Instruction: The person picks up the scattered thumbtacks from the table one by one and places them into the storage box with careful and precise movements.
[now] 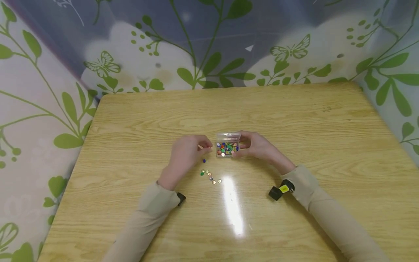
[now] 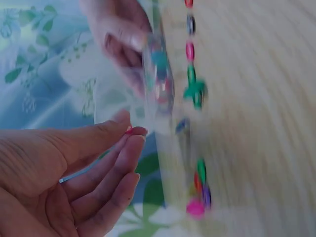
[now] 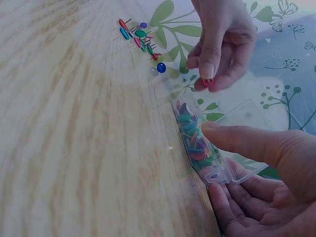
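Note:
My left hand (image 1: 184, 153) pinches a small red thumbtack (image 3: 207, 83) between thumb and fingertips, just left of a clear plastic box (image 1: 228, 137). Its hinged lid (image 3: 247, 116) stands raised on the far side. Mixed red, green, blue and white thumbtacks (image 3: 193, 129) fill the box. From the right, my right hand (image 1: 258, 146) holds the box at its end, with the thumb (image 3: 237, 140) on the near edge and the other fingers beneath and behind. In the right wrist view, the red thumbtack hangs above the box's far end.
Several loose thumbtacks (image 1: 210, 174) lie on the wooden table (image 1: 147, 120) nearer the body, some with pins up. A blue thumbtack (image 1: 204, 161) sits close below the left hand. Patterned cloth (image 1: 131, 62) borders the table's back and sides. A black wrist device (image 1: 276, 193) sits at the right cuff.

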{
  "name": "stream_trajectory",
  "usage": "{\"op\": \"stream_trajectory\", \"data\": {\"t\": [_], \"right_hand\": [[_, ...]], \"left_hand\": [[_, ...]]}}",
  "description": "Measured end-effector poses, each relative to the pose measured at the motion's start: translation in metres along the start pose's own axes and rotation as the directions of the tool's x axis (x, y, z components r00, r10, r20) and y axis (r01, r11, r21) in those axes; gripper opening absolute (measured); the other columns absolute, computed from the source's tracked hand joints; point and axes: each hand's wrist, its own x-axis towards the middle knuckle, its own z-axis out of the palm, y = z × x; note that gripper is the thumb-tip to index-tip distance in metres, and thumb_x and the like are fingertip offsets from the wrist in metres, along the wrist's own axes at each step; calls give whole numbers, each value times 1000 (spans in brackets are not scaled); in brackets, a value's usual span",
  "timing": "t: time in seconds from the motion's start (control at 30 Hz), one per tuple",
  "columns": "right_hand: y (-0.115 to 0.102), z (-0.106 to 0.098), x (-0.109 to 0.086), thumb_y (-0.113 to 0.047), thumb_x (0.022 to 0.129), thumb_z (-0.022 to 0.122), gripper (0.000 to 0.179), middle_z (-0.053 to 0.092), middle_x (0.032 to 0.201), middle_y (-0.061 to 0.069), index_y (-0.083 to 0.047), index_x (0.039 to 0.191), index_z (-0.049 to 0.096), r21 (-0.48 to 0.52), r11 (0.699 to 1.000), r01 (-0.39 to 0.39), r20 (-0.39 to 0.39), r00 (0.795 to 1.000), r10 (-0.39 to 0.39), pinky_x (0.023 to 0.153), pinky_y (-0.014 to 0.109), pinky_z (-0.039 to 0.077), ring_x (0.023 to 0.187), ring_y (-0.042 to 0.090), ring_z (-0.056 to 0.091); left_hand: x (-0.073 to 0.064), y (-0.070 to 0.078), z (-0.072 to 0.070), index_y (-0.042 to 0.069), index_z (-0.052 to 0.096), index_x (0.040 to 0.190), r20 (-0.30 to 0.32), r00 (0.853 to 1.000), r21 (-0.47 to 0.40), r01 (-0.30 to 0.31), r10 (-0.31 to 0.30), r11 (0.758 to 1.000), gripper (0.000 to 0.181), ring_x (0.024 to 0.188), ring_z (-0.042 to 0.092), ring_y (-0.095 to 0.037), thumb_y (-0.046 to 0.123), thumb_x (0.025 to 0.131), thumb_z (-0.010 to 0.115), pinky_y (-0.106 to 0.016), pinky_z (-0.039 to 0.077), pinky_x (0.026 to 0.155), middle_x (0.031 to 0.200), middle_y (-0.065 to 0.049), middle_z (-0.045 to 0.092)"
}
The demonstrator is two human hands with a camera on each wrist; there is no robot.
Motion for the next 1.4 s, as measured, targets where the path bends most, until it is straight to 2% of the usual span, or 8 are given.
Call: {"op": "stream_trajectory", "data": {"t": [0.23, 0.4, 0.6, 0.73, 0.83, 1.0, 1.23, 1.4], "right_hand": [[-1, 0, 0, -14, 82, 84, 65, 60, 136, 18, -7, 141, 56, -16, 1000, 10, -5, 1000, -10, 102, 49, 50, 120, 35, 63], [-1, 0, 1, -13, 83, 84, 63, 60, 136, 17, -7, 140, 56, -10, 1000, 8, 0, 1000, -8, 101, 48, 51, 121, 35, 62], [-1, 0, 0, -14, 83, 84, 64, 60, 136, 17, -8, 140, 56, -8, 1000, 15, 4, 1000, -15, 103, 49, 49, 121, 35, 62], [-1, -1, 0, -15, 83, 85, 68, 59, 137, 16, -9, 143, 55, -28, 999, 24, -3, 1000, -24, 103, 49, 49, 120, 34, 63], [-1, -1, 0, -15, 82, 86, 71, 58, 138, 16, -11, 145, 54, -34, 999, 20, -7, 1000, -20, 104, 49, 48, 120, 34, 63], [-1, -1, 1, -19, 82, 86, 74, 58, 139, 17, -9, 146, 52, -58, 998, -1, -22, 1000, 0, 104, 50, 48, 121, 35, 61], [0, -1, 0, -20, 82, 86, 73, 57, 139, 17, -8, 146, 51, -58, 998, -15, -18, 1000, 14, 104, 49, 48, 121, 34, 61], [0, -1, 0, -19, 83, 85, 71, 59, 137, 17, -9, 145, 52, -49, 999, -15, -15, 1000, 14, 102, 48, 49, 120, 34, 62]], "left_hand": [[11, 22, 13, 20, 77, 97, 62, 996, -23, -59, 61, 998, 8, 78, 72, -11, 24, 90, 77, -23, 50, 57, 94, 4, 78], [17, 31, 17, 20, 77, 96, 30, 995, -4, -95, 95, 995, 10, 70, 69, -12, 28, 90, 77, -21, 45, 49, 94, 3, 78], [23, 37, 21, 21, 78, 96, -2, 998, 17, -66, 66, 998, 13, 58, 60, -7, 32, 91, 76, -20, 37, 44, 91, 4, 78], [25, 39, 22, 23, 80, 98, -35, 998, 38, -49, 50, 998, 15, 49, 44, -5, 35, 92, 74, -20, 30, 43, 88, 6, 78], [25, 40, 22, 23, 80, 100, -55, 997, 37, -43, 45, 998, 15, 48, 36, -6, 35, 93, 73, -22, 26, 43, 81, 5, 76], [25, 41, 23, 23, 80, 105, -74, 997, 24, -27, 29, 999, 15, 50, 38, -10, 31, 95, 71, -24, 29, 44, 74, 1, 71], [22, 39, 20, 21, 79, 107, -41, 999, -14, -31, 30, 999, 14, 49, 42, -9, 25, 96, 70, -22, 30, 44, 88, 1, 76], [15, 29, 13, 20, 78, 106, -47, 999, -39, -26, 25, 999, 13, 50, 46, -7, 23, 99, 67, -21, 32, 43, 97, 3, 77]]}}
